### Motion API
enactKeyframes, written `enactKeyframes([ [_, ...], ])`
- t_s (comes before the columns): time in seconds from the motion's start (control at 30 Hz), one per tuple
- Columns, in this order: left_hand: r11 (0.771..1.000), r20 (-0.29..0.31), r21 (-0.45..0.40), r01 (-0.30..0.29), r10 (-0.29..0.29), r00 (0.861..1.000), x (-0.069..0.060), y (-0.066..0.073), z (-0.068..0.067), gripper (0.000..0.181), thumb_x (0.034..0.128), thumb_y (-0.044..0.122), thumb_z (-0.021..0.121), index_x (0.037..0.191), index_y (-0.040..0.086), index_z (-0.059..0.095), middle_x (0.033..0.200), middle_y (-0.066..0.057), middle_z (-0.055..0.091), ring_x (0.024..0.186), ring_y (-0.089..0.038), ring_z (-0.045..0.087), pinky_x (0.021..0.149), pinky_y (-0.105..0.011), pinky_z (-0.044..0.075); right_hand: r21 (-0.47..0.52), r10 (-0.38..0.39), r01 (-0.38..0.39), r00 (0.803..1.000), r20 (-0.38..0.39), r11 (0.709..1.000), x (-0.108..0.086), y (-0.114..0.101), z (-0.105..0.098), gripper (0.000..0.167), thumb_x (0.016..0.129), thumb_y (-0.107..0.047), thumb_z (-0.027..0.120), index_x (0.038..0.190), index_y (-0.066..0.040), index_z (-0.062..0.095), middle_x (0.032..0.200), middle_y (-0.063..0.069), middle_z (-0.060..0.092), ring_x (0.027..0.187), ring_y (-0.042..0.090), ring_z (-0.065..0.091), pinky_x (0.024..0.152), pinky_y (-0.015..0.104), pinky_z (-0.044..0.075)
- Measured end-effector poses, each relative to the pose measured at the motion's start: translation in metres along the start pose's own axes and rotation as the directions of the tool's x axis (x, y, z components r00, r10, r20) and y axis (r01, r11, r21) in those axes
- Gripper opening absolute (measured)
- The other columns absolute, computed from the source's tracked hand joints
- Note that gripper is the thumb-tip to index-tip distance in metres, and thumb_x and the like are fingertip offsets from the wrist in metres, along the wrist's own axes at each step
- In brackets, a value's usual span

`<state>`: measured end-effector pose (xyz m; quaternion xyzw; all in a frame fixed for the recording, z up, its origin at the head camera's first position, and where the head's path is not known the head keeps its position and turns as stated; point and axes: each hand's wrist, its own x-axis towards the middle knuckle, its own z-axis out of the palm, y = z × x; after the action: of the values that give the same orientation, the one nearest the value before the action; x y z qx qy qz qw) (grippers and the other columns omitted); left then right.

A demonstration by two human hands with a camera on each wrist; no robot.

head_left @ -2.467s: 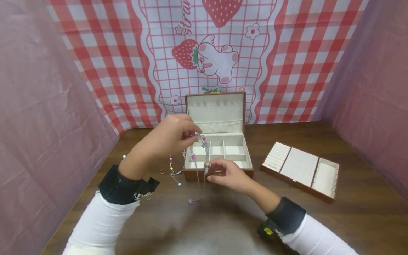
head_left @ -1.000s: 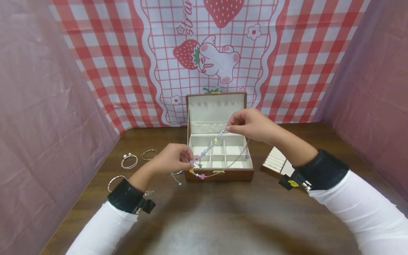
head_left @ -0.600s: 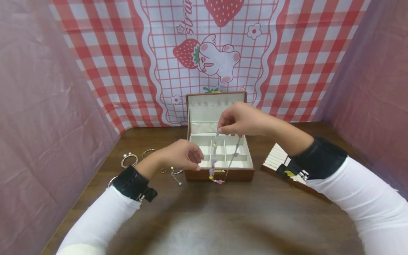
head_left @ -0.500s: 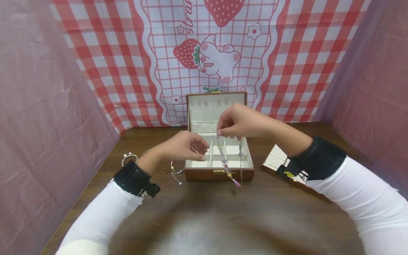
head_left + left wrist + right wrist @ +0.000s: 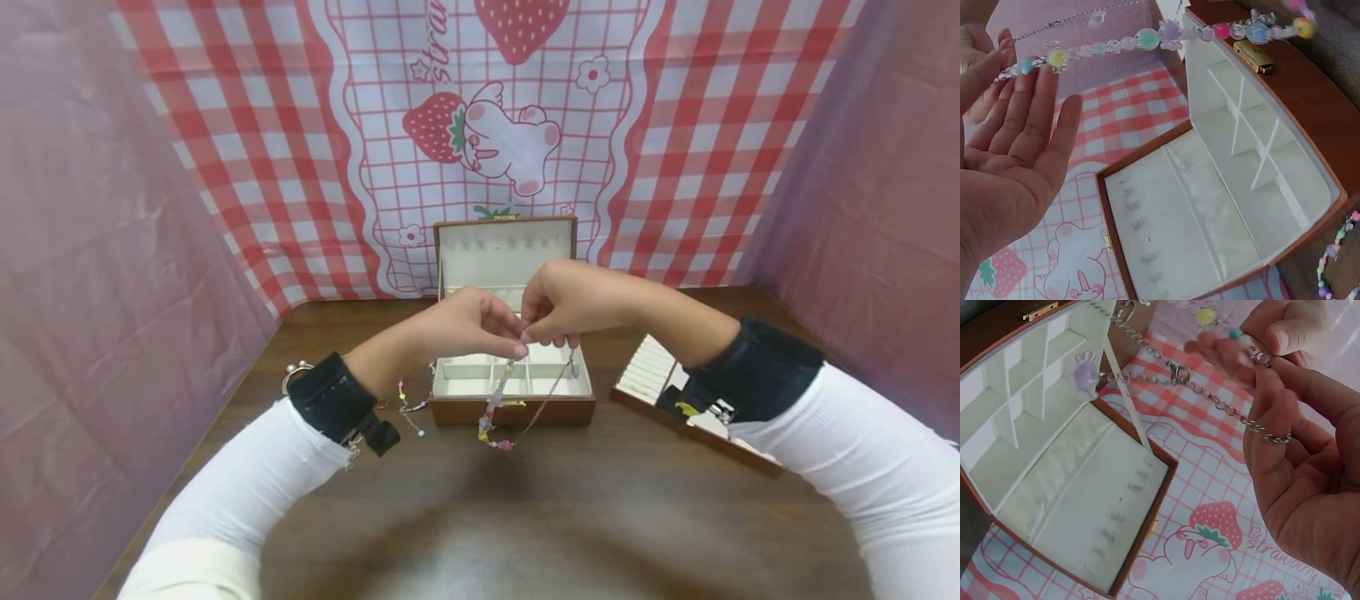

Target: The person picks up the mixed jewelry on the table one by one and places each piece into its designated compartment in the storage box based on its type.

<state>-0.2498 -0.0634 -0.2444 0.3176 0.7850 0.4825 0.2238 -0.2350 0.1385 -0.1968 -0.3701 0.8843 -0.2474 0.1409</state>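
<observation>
A pastel beaded necklace point(image 5: 485, 422) with a silver chain hangs in a loop before the open jewelry box point(image 5: 517, 412). My right hand point(image 5: 566, 304) pinches one beaded end; in the right wrist view the chain point(image 5: 1219, 403) drapes over its other fingers. A lobster clasp point(image 5: 1180, 375) and a purple bead point(image 5: 1087, 376) dangle from that chain. My left hand point(image 5: 471, 321) meets the right one, thumb and fingertips around the same beaded end, other fingers fairly straight. The exact pinch point is partly hidden. In the left wrist view, beads point(image 5: 1147, 39) stretch across from the left fingertips.
A brown tray point(image 5: 716, 440) with ring rolls lies to the right, partly behind the right wrist. Another beaded strand point(image 5: 405, 396) lies left of the box, near a small ring point(image 5: 382, 405). A pearl bangle point(image 5: 288, 379) shows behind the left wrist strap.
The left hand let go of the necklace, leaving it hanging from the right hand. It has since moved up and right to meet the right hand's fingertips.
</observation>
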Motion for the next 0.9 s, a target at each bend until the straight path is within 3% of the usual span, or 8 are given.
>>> enactKeyframes([
  [0.27,0.998,-0.032,0.061,-0.006,0.008,0.999,-0.005,0.007,0.001,0.008,0.0889,0.005,0.07,0.094,-0.001,0.07,0.082,-0.01,0.072,0.079,-0.023,0.069,0.083,-0.038,0.055,0.093,0.013,-0.013,1.0,-0.004,0.996,-0.005,0.015,0.006,0.006,0.089,-0.008,0.069,0.084,-0.005,0.068,0.068,0.005,0.063,0.056,0.018,0.059,0.053,0.031,0.053],
  [0.53,0.995,-0.096,0.083,-0.06,0.068,0.993,-0.013,0.026,-0.003,0.01,0.0922,0.008,0.066,0.098,0.0,0.069,0.087,-0.01,0.071,0.081,-0.025,0.066,0.079,-0.035,0.056,0.216,-0.011,0.026,0.998,-0.069,0.976,-0.01,0.04,0.019,0.005,0.088,-0.004,0.069,0.092,-0.001,0.069,0.078,0.005,0.068,0.073,0.022,0.065,0.067,0.034,0.058],
  [0.73,0.991,-0.162,0.077,-0.109,0.121,0.979,-0.019,0.037,-0.01,0.011,0.0923,0.008,0.066,0.098,-0.001,0.069,0.086,-0.011,0.07,0.081,-0.026,0.067,0.079,-0.038,0.056,0.279,-0.012,0.066,0.982,-0.189,0.958,-0.007,0.048,0.033,0.017,0.088,-0.011,0.072,0.102,-0.003,0.07,0.095,0.006,0.072,0.09,0.021,0.067,0.081,0.034,0.056],
  [0.9,0.989,-0.227,0.026,-0.147,0.149,0.962,-0.024,0.044,-0.017,0.013,0.0929,0.007,0.065,0.1,-0.003,0.069,0.087,-0.015,0.069,0.082,-0.028,0.066,0.08,-0.039,0.056,0.351,-0.016,0.093,0.976,-0.216,0.932,-0.006,0.048,0.043,0.028,0.089,-0.012,0.071,0.114,-0.001,0.067,0.111,0.009,0.07,0.103,0.023,0.065,0.089,0.036,0.053],
])
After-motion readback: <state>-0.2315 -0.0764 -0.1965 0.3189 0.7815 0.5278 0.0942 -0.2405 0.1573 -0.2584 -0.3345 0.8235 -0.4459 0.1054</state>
